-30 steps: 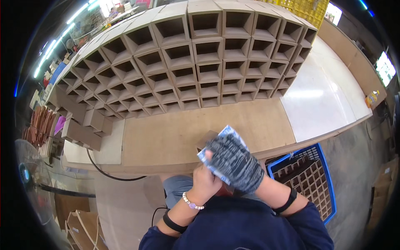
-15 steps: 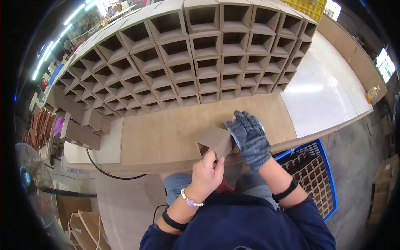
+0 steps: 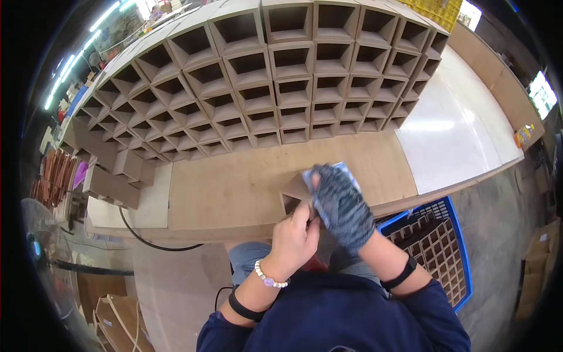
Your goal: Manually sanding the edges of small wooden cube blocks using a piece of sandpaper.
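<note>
Pinching a probably light, stiff box by its rim, likely the surest hold, with left hand; clasping a patterned sheet in gloved right hand.

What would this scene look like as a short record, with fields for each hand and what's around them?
Left hand: bare, gripping a brown box at its near side
Right hand: grey glove, over a blue-and-white sheet at the box
Surface: wooden tabletop
Behind: stacked open-fronted boxes
Lower right: blue crate with brown, grid-like contents
</note>
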`<state>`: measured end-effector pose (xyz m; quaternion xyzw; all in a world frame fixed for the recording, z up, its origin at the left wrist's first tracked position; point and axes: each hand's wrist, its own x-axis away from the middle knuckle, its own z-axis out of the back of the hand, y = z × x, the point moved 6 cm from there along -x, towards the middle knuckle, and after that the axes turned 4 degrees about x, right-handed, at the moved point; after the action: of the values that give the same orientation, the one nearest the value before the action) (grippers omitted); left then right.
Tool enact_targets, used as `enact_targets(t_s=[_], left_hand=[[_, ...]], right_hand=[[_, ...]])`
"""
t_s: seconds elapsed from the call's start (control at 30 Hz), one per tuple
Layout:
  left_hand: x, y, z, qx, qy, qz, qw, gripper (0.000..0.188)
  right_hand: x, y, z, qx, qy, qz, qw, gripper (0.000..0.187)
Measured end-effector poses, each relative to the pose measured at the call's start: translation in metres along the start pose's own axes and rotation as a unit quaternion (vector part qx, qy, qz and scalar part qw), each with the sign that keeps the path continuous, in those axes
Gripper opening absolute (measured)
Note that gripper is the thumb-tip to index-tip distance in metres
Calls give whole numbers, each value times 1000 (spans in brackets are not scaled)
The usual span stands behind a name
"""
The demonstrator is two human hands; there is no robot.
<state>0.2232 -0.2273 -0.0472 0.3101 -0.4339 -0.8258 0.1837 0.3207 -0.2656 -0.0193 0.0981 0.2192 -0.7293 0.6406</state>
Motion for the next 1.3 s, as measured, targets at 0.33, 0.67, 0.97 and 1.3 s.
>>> enact_targets(t_s=[0.33,0.67,0.97,1.3], left_hand=[[0,13,2,-51,-4,-26,998,22],[5,4,0,-41,-4,-16,999,15],[7,12,2,-50,9,-50,997,13],[11,3,5,-29,2,-4,1000,13]], right_hand=[[0,-7,4,-58,-43,16,997,35],[1,-7,14,-33,38,64,997,32],[15,-21,24,-75,56,106,990,32],[7,18,-3,-97,-2,-92,991,33]])
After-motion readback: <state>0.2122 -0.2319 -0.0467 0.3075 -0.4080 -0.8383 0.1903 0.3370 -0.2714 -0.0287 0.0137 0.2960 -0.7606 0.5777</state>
